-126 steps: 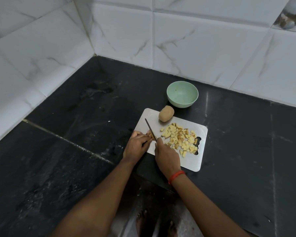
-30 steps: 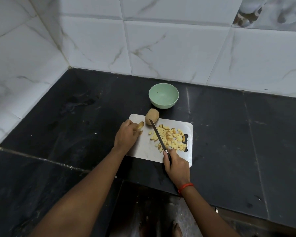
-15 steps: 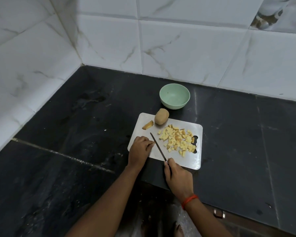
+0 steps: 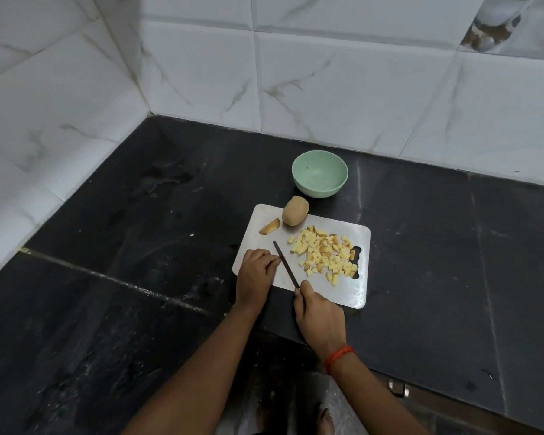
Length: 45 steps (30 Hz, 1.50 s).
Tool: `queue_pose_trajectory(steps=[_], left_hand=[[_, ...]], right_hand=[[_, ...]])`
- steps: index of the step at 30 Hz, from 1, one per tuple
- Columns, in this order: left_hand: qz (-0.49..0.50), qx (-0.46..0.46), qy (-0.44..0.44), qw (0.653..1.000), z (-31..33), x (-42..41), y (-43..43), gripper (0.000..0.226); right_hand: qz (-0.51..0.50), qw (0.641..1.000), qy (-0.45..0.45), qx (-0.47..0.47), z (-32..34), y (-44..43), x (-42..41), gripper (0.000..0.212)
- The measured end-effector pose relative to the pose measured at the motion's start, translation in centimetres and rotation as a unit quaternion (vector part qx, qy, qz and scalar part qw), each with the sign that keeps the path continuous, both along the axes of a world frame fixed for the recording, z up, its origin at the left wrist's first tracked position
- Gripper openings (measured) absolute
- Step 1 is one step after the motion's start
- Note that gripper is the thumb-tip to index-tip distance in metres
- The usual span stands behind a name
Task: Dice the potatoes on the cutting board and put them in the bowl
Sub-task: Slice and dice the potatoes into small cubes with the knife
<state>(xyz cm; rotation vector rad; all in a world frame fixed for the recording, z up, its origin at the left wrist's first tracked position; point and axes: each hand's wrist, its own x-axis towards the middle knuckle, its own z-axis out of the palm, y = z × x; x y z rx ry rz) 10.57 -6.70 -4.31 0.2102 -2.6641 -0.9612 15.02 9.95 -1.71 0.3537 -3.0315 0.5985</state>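
Observation:
A metal cutting board point(image 4: 352, 293) lies on the black counter. On its right half is a heap of diced potato point(image 4: 325, 254). A whole potato point(image 4: 295, 210) sits at its far edge, with a potato slice point(image 4: 269, 227) to its left. The empty pale green bowl point(image 4: 319, 173) stands just behind the board. My right hand point(image 4: 319, 315) grips the handle of a knife point(image 4: 285, 264), whose blade points away over the board. My left hand point(image 4: 255, 274) rests on the board's near left part with fingers curled, fingertips against the blade. Anything under those fingers is hidden.
White marble-look tiled walls point(image 4: 343, 83) close the counter at the back and left, meeting in a corner. The black counter point(image 4: 123, 293) runs wide to the left and right of the board. Its front edge passes just below the board, and bare feet show under it.
One second ago my left hand set the potato slice down at the board's far left. It has since drawn back to the near left, beside the blade. The knife moved left, off the dice.

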Motion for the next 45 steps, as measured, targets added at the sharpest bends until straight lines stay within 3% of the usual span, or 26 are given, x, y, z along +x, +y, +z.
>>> queue_pose_trajectory(steps=[6, 11, 16, 27, 30, 36, 41, 45], left_hand=[[0.018, -0.001, -0.004, 1.0, -0.1, 0.0, 0.5, 0.014], [0.024, 0.001, 0.005, 1.0, -0.3, 0.2, 0.4, 0.014], [0.03, 0.021, 0.021, 0.999, -0.3, 0.5, 0.0, 0.015], [0.03, 0.038, 0.007, 0.999, -0.2, 0.5, 0.0, 0.013], [0.035, 0.036, 0.004, 0.999, -0.4, 0.3, 0.0, 0.012], [-0.009, 0.005, -0.008, 1.0, 0.2, -1.3, 1.3, 0.014], [-0.084, 0.027, -0.031, 0.996, 1.0, -2.7, 3.0, 0.016], [-0.023, 0.025, -0.012, 0.999, 1.3, -3.5, 1.1, 0.029]], right_hand=[[0.013, 1.0, -0.022, 0.009, 0.2, -0.2, -0.3, 0.013], [0.025, 0.995, -0.01, 0.097, -0.2, 1.5, 2.1, 0.02], [-0.035, 0.998, 0.0, 0.049, 0.0, 1.2, 2.4, 0.022], [0.005, 1.0, -0.007, 0.001, -0.3, -0.9, 0.4, 0.019], [-0.007, 0.999, -0.015, -0.052, -0.3, -0.4, 0.5, 0.019], [-0.079, 0.953, 0.02, -0.292, -0.5, 1.5, 0.9, 0.024], [-0.124, 0.933, 0.042, -0.334, -0.4, 2.0, -0.6, 0.023], [-0.14, 0.935, 0.04, -0.322, -0.7, 3.0, -2.0, 0.023]])
